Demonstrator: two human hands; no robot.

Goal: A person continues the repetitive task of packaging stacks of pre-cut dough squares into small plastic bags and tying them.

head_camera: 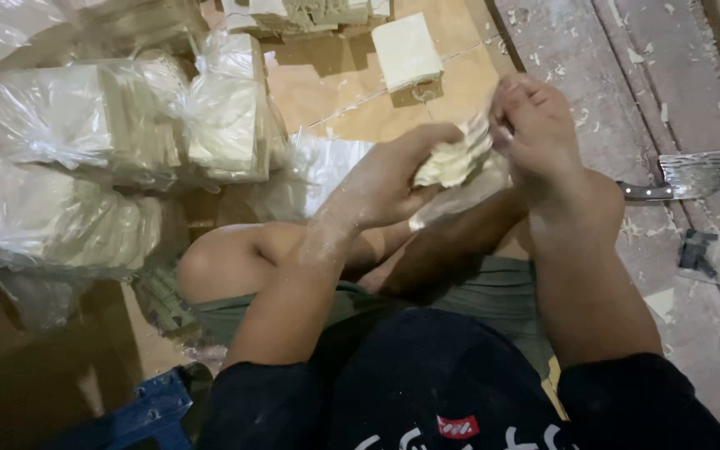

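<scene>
Hands work together above the lap, left hand (381, 179) cupping a stack of pale thin sheets (453, 157) from below, right hand (533, 125) fingers pinched on its top edge, apparently squaring it beside bagged bundles (85, 125).

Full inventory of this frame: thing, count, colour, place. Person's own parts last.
stack of thin sheets: one, cream, held between both hands at centre
bagged stacks: at least four, cream in clear plastic, piled at left
loose stack: one, cream, on the brown board at top centre
more stacks: count unclear, cream, top edge
cleaver: one, grey blade with dark handle, on the floor at right
dark scrap: one, black, below the cleaver
shavings: many, pale, scattered on the floor at right
blue metal part: one, bottom left
left hand: grip closed on the stack
right hand: grip closed on the stack's top
</scene>
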